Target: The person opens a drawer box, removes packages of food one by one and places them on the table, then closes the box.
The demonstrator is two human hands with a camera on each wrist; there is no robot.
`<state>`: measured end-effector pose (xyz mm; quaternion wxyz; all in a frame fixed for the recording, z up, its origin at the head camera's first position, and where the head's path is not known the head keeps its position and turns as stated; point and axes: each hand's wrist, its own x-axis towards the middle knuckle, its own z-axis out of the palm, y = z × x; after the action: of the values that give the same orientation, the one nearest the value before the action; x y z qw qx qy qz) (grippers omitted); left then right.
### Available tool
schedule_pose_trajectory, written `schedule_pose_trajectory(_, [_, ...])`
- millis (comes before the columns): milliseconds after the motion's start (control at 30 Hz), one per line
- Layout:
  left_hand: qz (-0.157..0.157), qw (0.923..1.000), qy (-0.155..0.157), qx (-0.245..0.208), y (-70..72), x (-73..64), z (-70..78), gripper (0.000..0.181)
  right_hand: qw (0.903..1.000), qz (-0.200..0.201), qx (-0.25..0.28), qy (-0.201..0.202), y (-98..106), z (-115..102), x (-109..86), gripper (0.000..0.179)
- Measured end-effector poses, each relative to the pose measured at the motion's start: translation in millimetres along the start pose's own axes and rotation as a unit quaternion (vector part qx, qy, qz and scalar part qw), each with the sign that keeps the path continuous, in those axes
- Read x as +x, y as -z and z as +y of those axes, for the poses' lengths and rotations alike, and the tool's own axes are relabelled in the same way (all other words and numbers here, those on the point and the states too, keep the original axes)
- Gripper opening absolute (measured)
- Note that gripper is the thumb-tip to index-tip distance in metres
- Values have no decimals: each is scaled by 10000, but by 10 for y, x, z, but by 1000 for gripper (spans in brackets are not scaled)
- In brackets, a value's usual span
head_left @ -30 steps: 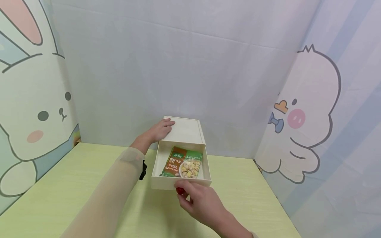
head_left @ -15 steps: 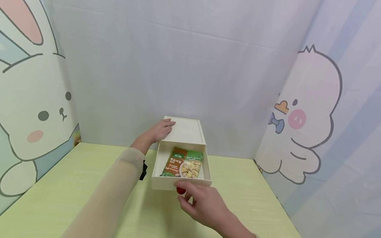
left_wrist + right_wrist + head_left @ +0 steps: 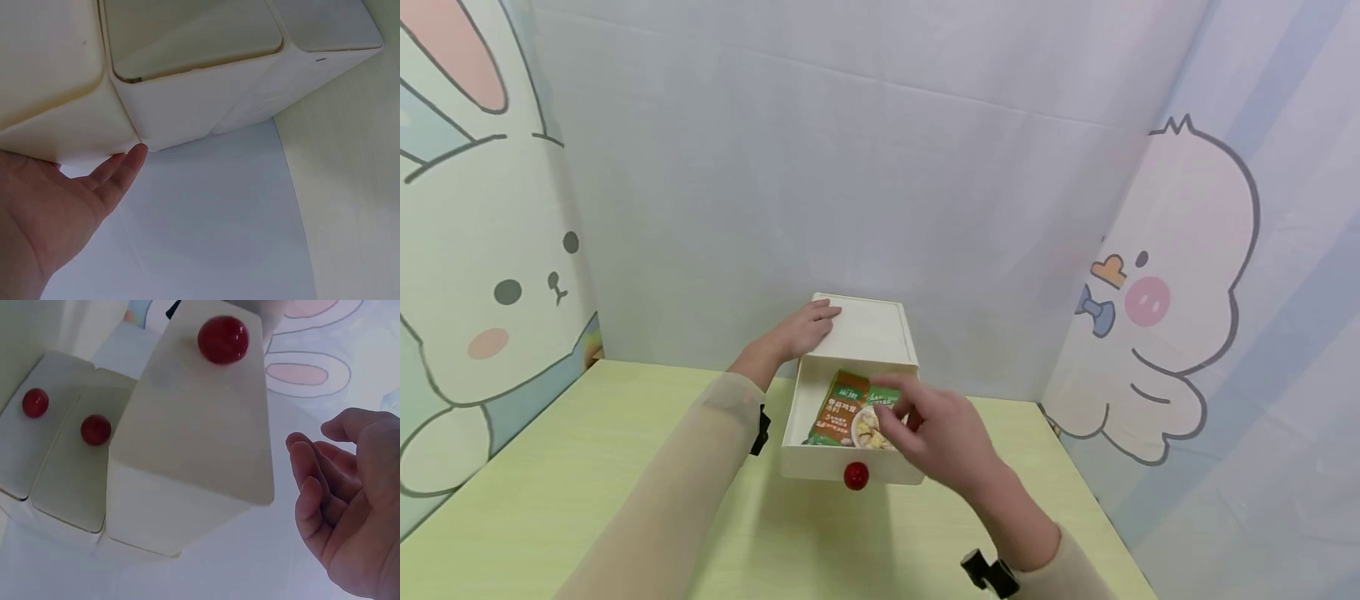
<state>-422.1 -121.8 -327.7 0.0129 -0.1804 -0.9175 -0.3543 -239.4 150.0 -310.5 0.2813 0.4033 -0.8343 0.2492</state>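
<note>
A white drawer unit (image 3: 868, 327) stands against the back curtain, its top drawer (image 3: 820, 462) pulled out towards me. Inside that drawer lies a green and brown food packet (image 3: 842, 412) with a bowl pictured on it. The drawer's round red knob (image 3: 856, 476) shows bare at the front. My left hand (image 3: 802, 329) rests on the unit's top at its left edge, fingers extended. Over the right side of the drawer is my right hand (image 3: 946, 435), fingers loosely bent and holding nothing; it covers part of the packet. In the right wrist view this hand (image 3: 359, 494) is apart from the drawer.
Two closed drawers with red knobs (image 3: 95, 429) sit below the pulled-out one, seen in the right wrist view. The unit stands on a pale yellow-green table (image 3: 647, 450). Curtains with a cartoon rabbit (image 3: 497, 250) and a chick (image 3: 1187, 267) enclose the sides.
My right hand has let go of the red knob and moved up and right, over the drawer. The left hand, the drawer and the packet stay where they were.
</note>
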Motion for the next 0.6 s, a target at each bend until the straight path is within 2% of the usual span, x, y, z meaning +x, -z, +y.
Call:
schedule_pose_trajectory(100, [6, 10000, 22, -8, 6, -7, 16, 59, 9979, -544, -160, -324, -4, 94, 133, 30])
schedule_pose_trajectory(200, [9, 10000, 8, -14, 3, -15, 17, 59, 9889, -1270, -431, -645, -60, 181, 244, 26])
schedule_pose_trajectory(400, [-37, 10000, -23, -64, 5, -29, -5, 59, 9531, -2719, -658, -1153, -201, 338, 401, 44])
schedule_pose_trajectory(500, [-35, 9999, -20, -105, 3, -24, -10, 59, 9368, -3108, -635, -1474, -254, 404, 441, 54])
schedule_pose_trajectory(600, [-17, 9999, 2, -118, 2, -16, -6, 59, 9290, -3235, -679, -1664, -304, 456, 469, 64])
